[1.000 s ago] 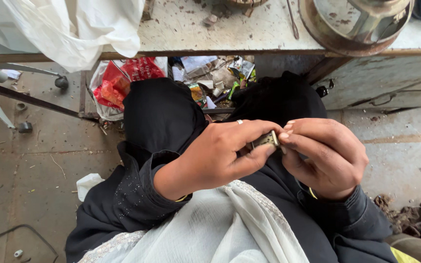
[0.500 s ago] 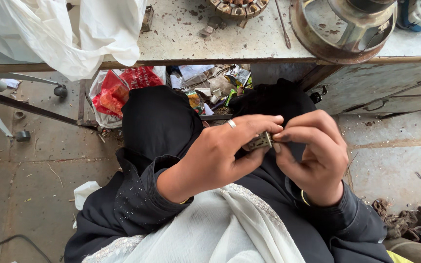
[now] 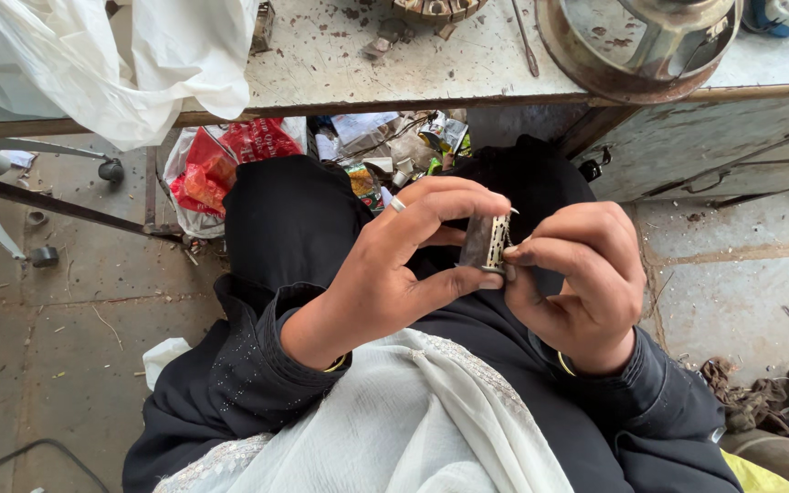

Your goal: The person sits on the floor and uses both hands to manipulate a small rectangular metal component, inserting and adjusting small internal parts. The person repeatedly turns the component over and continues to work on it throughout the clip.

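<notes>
**Pinching a small part over the lap**

Gripping a small grey ridged metal block (image 3: 487,243) between left hand (image 3: 385,274) and right hand (image 3: 577,278), fingers clamped on it, above black-clad knees. Beyond, a stained worktable (image 3: 340,68) bearing a rusty round metal housing (image 3: 636,41).

My sleeves (image 3: 257,365) are black, finely speckled near the cuffs. A silver ring (image 3: 397,204) sits on my left hand (image 3: 394,274); thin gold bangles at both wrists. White scarf (image 3: 394,429) over my lap.

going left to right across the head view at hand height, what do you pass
Left hand → small metal block pinched between both hands' fingers → right hand → stone floor
</notes>
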